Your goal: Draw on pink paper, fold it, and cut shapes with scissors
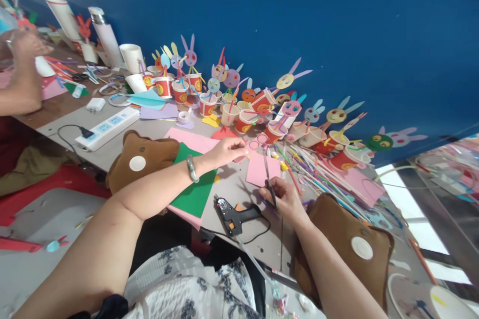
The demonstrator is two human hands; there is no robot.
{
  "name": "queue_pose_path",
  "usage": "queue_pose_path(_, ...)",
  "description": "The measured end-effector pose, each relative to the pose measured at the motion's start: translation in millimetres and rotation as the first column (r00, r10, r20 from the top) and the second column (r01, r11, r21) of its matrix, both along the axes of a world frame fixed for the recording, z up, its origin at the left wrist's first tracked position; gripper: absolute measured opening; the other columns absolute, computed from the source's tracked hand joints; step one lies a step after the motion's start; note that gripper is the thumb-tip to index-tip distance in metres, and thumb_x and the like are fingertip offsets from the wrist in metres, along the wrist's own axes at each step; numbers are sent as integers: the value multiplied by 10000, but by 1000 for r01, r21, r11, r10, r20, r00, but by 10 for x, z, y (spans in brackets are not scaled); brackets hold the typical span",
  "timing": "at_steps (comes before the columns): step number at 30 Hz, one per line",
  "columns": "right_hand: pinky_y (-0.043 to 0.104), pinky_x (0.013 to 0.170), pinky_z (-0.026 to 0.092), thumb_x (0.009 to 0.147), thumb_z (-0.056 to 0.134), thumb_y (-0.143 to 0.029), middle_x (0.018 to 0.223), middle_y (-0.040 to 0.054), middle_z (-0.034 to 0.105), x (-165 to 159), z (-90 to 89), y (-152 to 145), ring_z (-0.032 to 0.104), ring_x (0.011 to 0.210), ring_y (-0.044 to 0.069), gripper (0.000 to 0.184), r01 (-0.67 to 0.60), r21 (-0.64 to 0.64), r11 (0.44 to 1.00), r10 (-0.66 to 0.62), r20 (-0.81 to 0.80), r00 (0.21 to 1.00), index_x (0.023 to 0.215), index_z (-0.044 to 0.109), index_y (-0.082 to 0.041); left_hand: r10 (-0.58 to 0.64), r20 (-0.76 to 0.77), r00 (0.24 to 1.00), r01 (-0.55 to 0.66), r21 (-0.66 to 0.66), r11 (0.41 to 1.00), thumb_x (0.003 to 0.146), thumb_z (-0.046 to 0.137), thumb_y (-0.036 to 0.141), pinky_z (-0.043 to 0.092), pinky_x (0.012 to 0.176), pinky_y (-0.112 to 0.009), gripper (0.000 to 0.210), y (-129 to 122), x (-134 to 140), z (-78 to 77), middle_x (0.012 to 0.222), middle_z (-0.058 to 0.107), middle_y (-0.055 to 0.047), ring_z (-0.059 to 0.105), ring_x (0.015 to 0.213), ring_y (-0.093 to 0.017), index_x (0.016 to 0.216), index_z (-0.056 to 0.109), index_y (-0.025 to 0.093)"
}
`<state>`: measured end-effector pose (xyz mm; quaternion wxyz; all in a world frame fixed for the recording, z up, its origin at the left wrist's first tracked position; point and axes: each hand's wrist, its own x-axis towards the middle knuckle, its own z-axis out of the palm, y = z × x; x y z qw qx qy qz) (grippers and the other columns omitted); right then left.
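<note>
My right hand (284,199) is closed around the dark handles of a pair of scissors (267,172). The blades point away from me, over a square of pink paper (256,168) on the table. My left hand (226,152), with a bracelet on its wrist, has thumb and fingers pinched together on a small piece of pink paper (240,158), mostly hidden by the fingers. Just beyond the fingertips are small pink rings (258,140); whether they join the held piece I cannot tell. Under my left forearm lies a green sheet (194,192) over larger pink paper (192,138).
A glue gun (234,217) lies near the front edge with its cord. Brown cushions (140,159) flank my arms. Paper cups (207,104) with rabbit figures line the blue wall. Colourful pipe cleaners (312,169) lie right. A power strip (108,129) and another person's arm (24,70) are left.
</note>
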<state>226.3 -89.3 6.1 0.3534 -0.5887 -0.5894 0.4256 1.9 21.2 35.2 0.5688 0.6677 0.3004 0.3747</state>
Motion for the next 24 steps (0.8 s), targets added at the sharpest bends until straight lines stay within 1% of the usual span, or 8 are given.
queue_pose_path(2, 253, 504, 385, 689, 809, -579, 610, 2, 636, -37, 54, -12, 561, 554, 142, 477, -8, -38, 999, 8, -5, 1000, 690, 502, -214, -24, -27, 999, 23, -13, 1000, 853, 602, 281, 385, 600, -217, 188, -3, 6, -15, 642, 541, 30, 495, 604, -69, 733, 573, 138)
queue_pose_path(5, 241, 477, 333, 621, 857, -557, 559, -35, 565, -75, 110, -20, 481, 512, 111, 503, 18, -46, 999, -19, -7, 1000, 655, 496, -208, -57, -49, 997, 54, -50, 997, 842, 587, 240, 408, 609, -223, 134, -10, 38, -63, 649, 574, 21, 530, 607, -77, 758, 580, 136)
queue_pose_path(7, 236, 462, 302, 590, 875, -551, 536, -49, 526, -79, 118, -21, 433, 493, 98, 519, 22, -50, 999, -22, -12, 1000, 641, 491, -207, -79, -46, 996, 76, -49, 996, 841, 587, 235, 414, 613, -227, 129, -14, 56, -86, 628, 569, 24, 533, 597, -79, 759, 584, 135)
queue_pose_path(9, 233, 452, 282, 583, 879, -555, 530, -49, 519, -70, 109, -22, 413, 485, 94, 524, 14, -57, 998, -15, -20, 1000, 639, 491, -206, -84, -29, 996, 82, -46, 996, 845, 588, 235, 419, 616, -228, 133, -22, 59, -83, 615, 562, 28, 532, 590, -78, 758, 587, 135)
queue_pose_path(16, 230, 440, 247, 597, 884, -541, 523, -57, 487, -54, 81, -47, 377, 477, 84, 525, 5, -66, 998, -8, -46, 999, 641, 484, -204, -11, 61, 998, 13, -29, 999, 869, 595, 281, 421, 609, -229, 216, -38, 11, 20, 589, 524, 39, 506, 571, -70, 707, 553, 144)
queue_pose_path(19, 234, 438, 254, 614, 873, -543, 515, -56, 492, -65, 80, -53, 379, 466, 86, 518, -7, -91, 996, 1, -74, 997, 648, 477, -210, -35, 52, 998, 37, -40, 999, 861, 599, 283, 420, 604, -228, 212, -34, 23, 5, 586, 531, 40, 506, 563, -67, 709, 554, 142)
queue_pose_path(24, 232, 440, 278, 602, 885, -526, 505, -45, 519, -61, 90, -45, 398, 464, 88, 516, -8, -96, 995, 3, -52, 999, 638, 481, -207, -119, -21, 993, 117, -52, 992, 826, 604, 202, 404, 584, -211, 135, -66, 58, -18, 589, 556, 34, 516, 555, -62, 721, 561, 130)
